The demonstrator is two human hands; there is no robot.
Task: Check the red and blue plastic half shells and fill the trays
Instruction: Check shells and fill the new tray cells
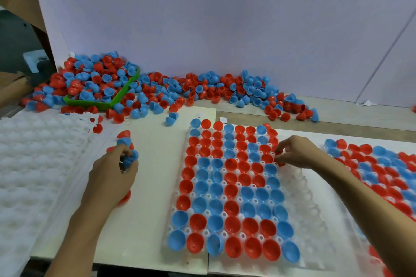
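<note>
Fingertips of your right hand (295, 153) are pinching a red shell (279, 159) at the right side of the middle tray (304, 186), right where the filled pockets give way to the bare column along that edge. Your left hand (112, 173) curls round a nested stack of shells (129, 155), blue ones showing at the fingers, with a couple more red and blue pieces just beyond it on the white board. Out from there, the middle tray is nearly full, all cups facing up; a second filled tray (382, 164) sits to the right, empty white trays (33, 164) to the left, and the big loose heap (157, 92) spills round the green bin (101, 103) at the back wall. Watch that pinch: set the red shell down tilted, I'd say, and it could ride on a neighbour's rim and not seat. Loosen the left hand and that stack may scatter.
</note>
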